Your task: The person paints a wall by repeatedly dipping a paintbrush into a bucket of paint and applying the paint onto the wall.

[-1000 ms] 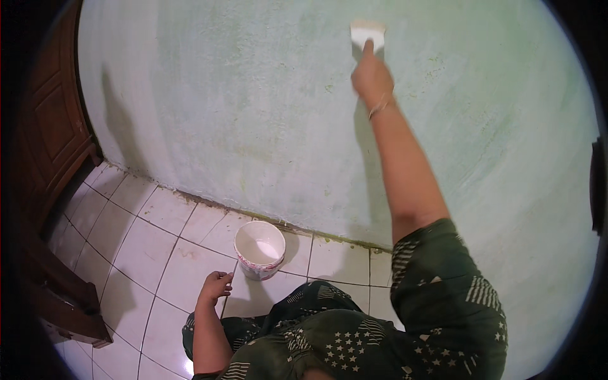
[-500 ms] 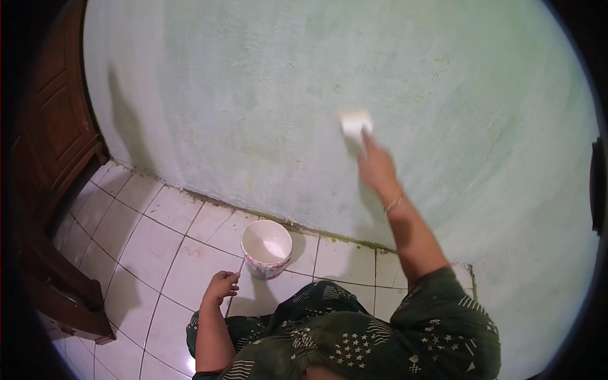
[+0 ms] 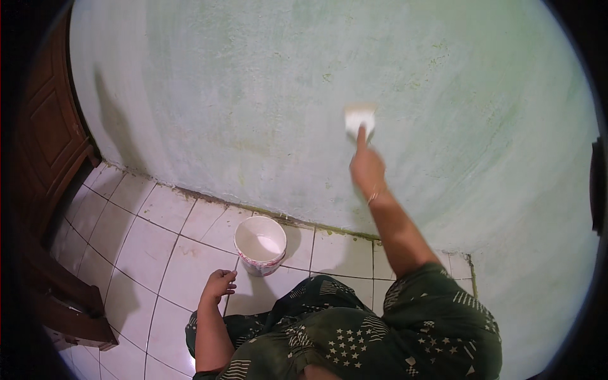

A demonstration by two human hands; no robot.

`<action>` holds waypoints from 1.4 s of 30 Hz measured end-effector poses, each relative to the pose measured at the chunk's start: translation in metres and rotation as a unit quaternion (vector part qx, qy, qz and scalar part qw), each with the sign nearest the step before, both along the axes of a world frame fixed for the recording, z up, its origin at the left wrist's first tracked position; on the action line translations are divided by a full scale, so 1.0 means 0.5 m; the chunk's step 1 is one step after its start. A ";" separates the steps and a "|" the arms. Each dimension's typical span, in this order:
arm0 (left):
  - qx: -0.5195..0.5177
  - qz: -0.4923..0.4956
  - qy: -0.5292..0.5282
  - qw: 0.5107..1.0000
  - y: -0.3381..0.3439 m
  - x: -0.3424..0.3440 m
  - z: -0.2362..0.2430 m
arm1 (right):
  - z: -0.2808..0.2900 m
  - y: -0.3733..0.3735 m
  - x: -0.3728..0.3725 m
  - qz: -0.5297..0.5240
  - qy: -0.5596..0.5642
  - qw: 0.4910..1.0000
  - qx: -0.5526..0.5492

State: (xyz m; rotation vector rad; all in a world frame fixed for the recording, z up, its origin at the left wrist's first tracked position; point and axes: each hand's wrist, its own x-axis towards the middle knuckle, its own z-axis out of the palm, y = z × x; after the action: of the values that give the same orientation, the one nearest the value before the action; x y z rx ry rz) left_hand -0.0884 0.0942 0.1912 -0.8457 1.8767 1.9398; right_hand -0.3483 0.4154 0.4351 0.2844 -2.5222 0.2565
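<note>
My right hand (image 3: 367, 170) is closed around the handle of a wide flat paintbrush (image 3: 360, 121), with the index finger stretched along it. The brush is held up against the pale green wall (image 3: 253, 95), its pale bristles pointing up and a little blurred. Low at my left side, my left hand (image 3: 220, 285) hangs with loosely bent fingers, partly spread, and nothing visible in them. Just beyond it stands a white bucket (image 3: 260, 261) on the floor, its outside smeared with red and its inside coated white with pale paint at the bottom.
White floor tiles (image 3: 190, 256) meet the wall along a dirty, greenish edge. On the left stand a dark wooden panelled piece (image 3: 54, 126) and, nearer, a low dark wooden furniture part (image 3: 82, 316). A dark object (image 3: 597, 187) sits at the far right rim.
The paintbrush has moved a little to the right along the wall in my right hand, and my forearm leans more to the left. My left hand stays beside the bucket. The view has shifted slightly.
</note>
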 end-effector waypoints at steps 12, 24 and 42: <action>-0.003 0.011 -0.008 1.000 -0.014 0.014 -0.002 | -0.346 0.124 0.133 0.155 -0.239 0.958 -0.032; -0.014 0.009 -0.046 0.999 -0.007 0.018 -0.009 | -0.274 0.140 0.214 0.045 -0.252 0.963 -0.085; -0.068 0.152 0.100 0.981 -0.015 0.011 -0.015 | -0.251 0.016 0.228 0.216 -0.244 0.934 -0.147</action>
State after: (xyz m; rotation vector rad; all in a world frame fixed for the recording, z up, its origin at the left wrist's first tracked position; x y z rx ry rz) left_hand -0.0828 0.0869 0.1839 -1.0670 2.1203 2.1646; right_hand -0.2345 0.4237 0.3096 0.7308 -2.8172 0.9753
